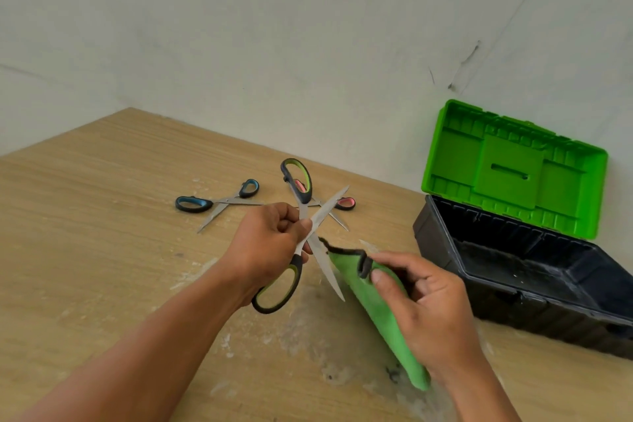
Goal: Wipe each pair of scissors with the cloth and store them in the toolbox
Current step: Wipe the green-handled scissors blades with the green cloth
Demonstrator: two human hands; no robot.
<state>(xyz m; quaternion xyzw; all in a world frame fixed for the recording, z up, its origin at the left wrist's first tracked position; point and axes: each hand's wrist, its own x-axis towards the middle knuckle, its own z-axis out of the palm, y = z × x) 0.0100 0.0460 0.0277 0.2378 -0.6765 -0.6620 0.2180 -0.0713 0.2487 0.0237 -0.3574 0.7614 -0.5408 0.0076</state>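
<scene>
Scissors (pixel 323 262) gape, gripped by left hand (pixel 267 243), right hand (pixel 424 301) clutching cloth (pixel 373 305) beside one blade, toolbox (pixel 436 238) open rightward.

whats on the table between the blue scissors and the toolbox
Head view: pink-handled scissors lie there, partly behind the held green-handled pair.

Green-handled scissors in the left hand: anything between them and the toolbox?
Only the right hand and its green cloth lie between the scissors and the toolbox. Its lid stands open.
</scene>
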